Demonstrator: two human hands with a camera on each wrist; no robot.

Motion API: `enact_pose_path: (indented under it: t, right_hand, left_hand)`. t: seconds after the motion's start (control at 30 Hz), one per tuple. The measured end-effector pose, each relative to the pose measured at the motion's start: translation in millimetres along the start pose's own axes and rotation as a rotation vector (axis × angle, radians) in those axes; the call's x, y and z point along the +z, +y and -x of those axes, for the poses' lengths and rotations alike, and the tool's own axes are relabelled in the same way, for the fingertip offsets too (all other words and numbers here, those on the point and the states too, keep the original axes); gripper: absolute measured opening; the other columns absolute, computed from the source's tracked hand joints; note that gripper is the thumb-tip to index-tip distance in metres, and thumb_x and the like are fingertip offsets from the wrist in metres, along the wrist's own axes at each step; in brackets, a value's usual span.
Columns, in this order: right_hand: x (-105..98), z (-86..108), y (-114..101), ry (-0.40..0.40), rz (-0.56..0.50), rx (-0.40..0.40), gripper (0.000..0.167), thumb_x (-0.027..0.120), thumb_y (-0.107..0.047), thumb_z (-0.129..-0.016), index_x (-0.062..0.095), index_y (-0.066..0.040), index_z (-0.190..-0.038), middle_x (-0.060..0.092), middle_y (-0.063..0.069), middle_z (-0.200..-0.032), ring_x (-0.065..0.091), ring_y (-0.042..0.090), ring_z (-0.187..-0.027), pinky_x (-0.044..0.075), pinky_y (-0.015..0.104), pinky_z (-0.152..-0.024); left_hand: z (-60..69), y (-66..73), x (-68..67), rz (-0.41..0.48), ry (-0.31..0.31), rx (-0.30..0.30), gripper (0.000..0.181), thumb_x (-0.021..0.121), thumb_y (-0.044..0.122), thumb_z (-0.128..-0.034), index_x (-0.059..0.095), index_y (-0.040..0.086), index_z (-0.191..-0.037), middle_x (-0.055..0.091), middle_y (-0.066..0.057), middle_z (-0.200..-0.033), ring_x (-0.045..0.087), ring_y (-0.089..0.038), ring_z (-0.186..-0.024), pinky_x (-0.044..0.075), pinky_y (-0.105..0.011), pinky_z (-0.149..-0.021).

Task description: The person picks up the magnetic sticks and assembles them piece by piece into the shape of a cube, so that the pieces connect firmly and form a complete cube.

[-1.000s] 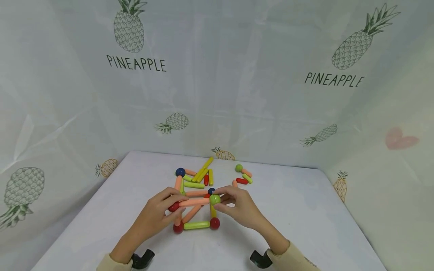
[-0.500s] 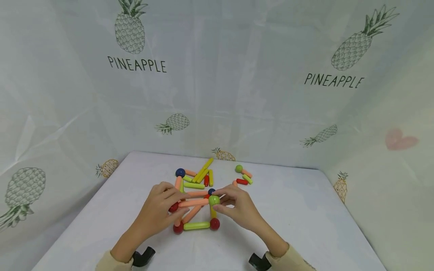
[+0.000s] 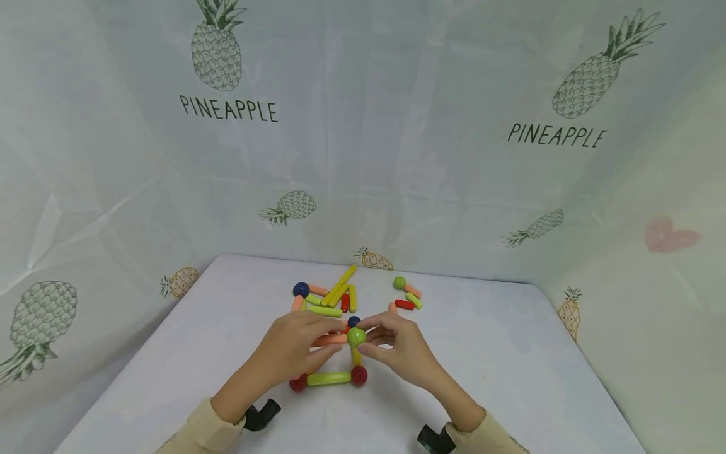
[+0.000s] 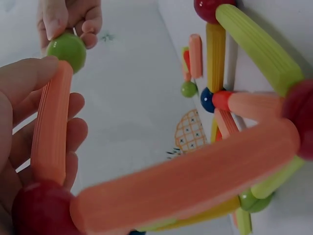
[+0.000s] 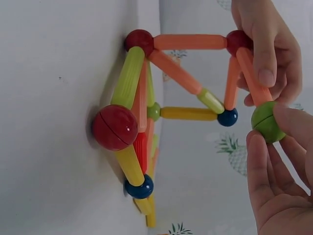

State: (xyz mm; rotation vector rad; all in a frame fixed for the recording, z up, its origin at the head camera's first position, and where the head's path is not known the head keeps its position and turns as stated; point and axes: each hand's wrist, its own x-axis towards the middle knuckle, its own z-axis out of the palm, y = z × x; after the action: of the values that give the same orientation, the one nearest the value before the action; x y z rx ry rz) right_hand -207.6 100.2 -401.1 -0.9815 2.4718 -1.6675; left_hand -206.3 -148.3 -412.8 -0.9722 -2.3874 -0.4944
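A structure of coloured sticks and balls stands on the table, with a red ball (image 3: 358,376) and a light green stick (image 3: 329,378) at its near side. The left hand (image 3: 292,347) grips an upper orange stick (image 4: 51,122), fingers behind it and thumb near its end. That stick runs from a red ball (image 4: 43,208) to a green ball (image 5: 268,121). Thumb and fingers of the right hand (image 3: 399,347) pinch this green ball. Below, a red ball (image 5: 115,127) rests on the table, joined to a yellow stick (image 5: 129,166) and a blue ball (image 5: 139,186).
Behind the structure lie loose yellow sticks (image 3: 338,294), a red stick (image 3: 345,302) and a blue ball (image 3: 301,289). Farther right are a green ball (image 3: 399,282), a red stick (image 3: 404,304) and short orange and green sticks. A printed cloth hangs behind the table.
The left hand has moved right along the orange stick, from near the red ball towards the green ball. The right hand still pinches the green ball, which has shifted slightly left.
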Motion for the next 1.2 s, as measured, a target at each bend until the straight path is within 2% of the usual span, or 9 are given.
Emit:
enact_pose_path:
  t: [0.13, 0.3, 0.4, 0.5, 0.67, 0.77, 0.93, 1.03, 1.2]
  right_hand:
    - [0, 0.8, -2, -0.006, -0.011, 0.019, 0.031, 0.076, -0.004, -0.084, 0.067, -0.005, -0.113, 0.066, 0.008, -0.105, 0.067, 0.024, -0.089, 0.055, 0.035, -0.081]
    - [0, 1.7, -2, 0.007, -0.018, 0.04, 0.03, 0.076, -0.002, -0.083, 0.067, -0.004, -0.112, 0.066, 0.009, -0.104, 0.067, 0.025, -0.088, 0.055, 0.033, -0.08]
    - [1, 1.7, 5, 0.003, -0.024, 0.042, 0.03, 0.077, -0.003, -0.083, 0.066, -0.003, -0.112, 0.066, 0.009, -0.103, 0.067, 0.026, -0.088, 0.055, 0.032, -0.08]
    - [-1, 0.5, 19, -0.013, -0.005, 0.024, 0.032, 0.077, -0.007, -0.084, 0.066, -0.01, -0.114, 0.066, 0.003, -0.106, 0.067, 0.022, -0.089, 0.055, 0.031, -0.081]
    - [-22, -4.5, 41, -0.001, 0.113, -0.024, 0.032, 0.071, -0.011, -0.09, 0.064, -0.022, -0.119, 0.065, -0.008, -0.113, 0.066, 0.014, -0.095, 0.053, 0.028, -0.083]
    - [-43, -9.0, 54, 0.053, 0.23, -0.024, 0.031, 0.069, -0.007, -0.091, 0.065, -0.019, -0.12, 0.066, -0.006, -0.115, 0.065, 0.016, -0.097, 0.054, 0.029, -0.082]
    - [-64, -18.8, 84, 0.111, 0.389, 0.095, 0.029, 0.068, -0.004, -0.089, 0.068, -0.012, -0.117, 0.067, 0.003, -0.113, 0.065, 0.018, -0.093, 0.055, 0.031, -0.077]
    - [-64, -27.3, 103, 0.099, 0.447, 0.183, 0.027, 0.07, -0.007, -0.088, 0.069, -0.01, -0.114, 0.068, 0.003, -0.104, 0.065, 0.015, -0.084, 0.055, 0.03, -0.072]
    - [-54, -45.8, 128, 0.099, 0.569, 0.228, 0.023, 0.073, -0.012, -0.086, 0.07, -0.003, -0.106, 0.065, 0.003, -0.082, 0.059, 0.015, -0.068, 0.05, 0.034, -0.062]
  left_hand:
    - [-4.9, 3.6, 2.2, 0.01, -0.014, -0.016, 0.035, 0.075, 0.045, -0.0835, 0.073, 0.024, -0.112, 0.07, 0.013, -0.105, 0.064, -0.004, -0.094, 0.053, -0.024, -0.074]
    - [-9.0, 7.2, 3.9, -0.019, -0.021, -0.044, 0.031, 0.078, 0.044, -0.0808, 0.074, 0.025, -0.104, 0.07, 0.014, -0.095, 0.062, -0.002, -0.079, 0.049, -0.019, -0.064]
    - [-10.2, 8.6, 4.2, -0.042, -0.022, -0.055, 0.031, 0.077, 0.048, -0.08, 0.074, 0.025, -0.1, 0.068, 0.015, -0.088, 0.057, -0.001, -0.07, 0.045, -0.017, -0.059]
    - [-10.4, 8.6, 5.0, -0.054, -0.022, -0.065, 0.031, 0.076, 0.051, -0.0798, 0.074, 0.026, -0.098, 0.068, 0.016, -0.085, 0.056, -0.001, -0.068, 0.044, -0.017, -0.058]
    - [-10.3, 7.5, 5.8, -0.055, -0.019, -0.089, 0.03, 0.077, 0.051, -0.0783, 0.075, 0.029, -0.099, 0.069, 0.016, -0.091, 0.061, -0.001, -0.077, 0.047, -0.018, -0.062]
    - [-11.1, 7.6, 6.2, -0.052, -0.025, -0.108, 0.03, 0.078, 0.05, -0.0779, 0.075, 0.03, -0.099, 0.069, 0.017, -0.09, 0.061, -0.001, -0.077, 0.047, -0.018, -0.062]
    - [-11.2, 7.7, 6.5, -0.033, -0.031, -0.115, 0.029, 0.077, 0.051, -0.0789, 0.074, 0.031, -0.099, 0.068, 0.017, -0.087, 0.056, 0.0, -0.072, 0.044, -0.017, -0.059]
    - [-10.2, 7.0, 6.7, -0.033, -0.029, -0.116, 0.03, 0.076, 0.053, -0.0792, 0.074, 0.03, -0.099, 0.068, 0.018, -0.088, 0.058, 0.001, -0.074, 0.046, -0.017, -0.061]
    - [-9.8, 7.2, 6.4, -0.022, -0.017, -0.12, 0.031, 0.077, 0.052, -0.0782, 0.075, 0.03, -0.1, 0.068, 0.018, -0.091, 0.059, 0.001, -0.078, 0.047, -0.018, -0.063]
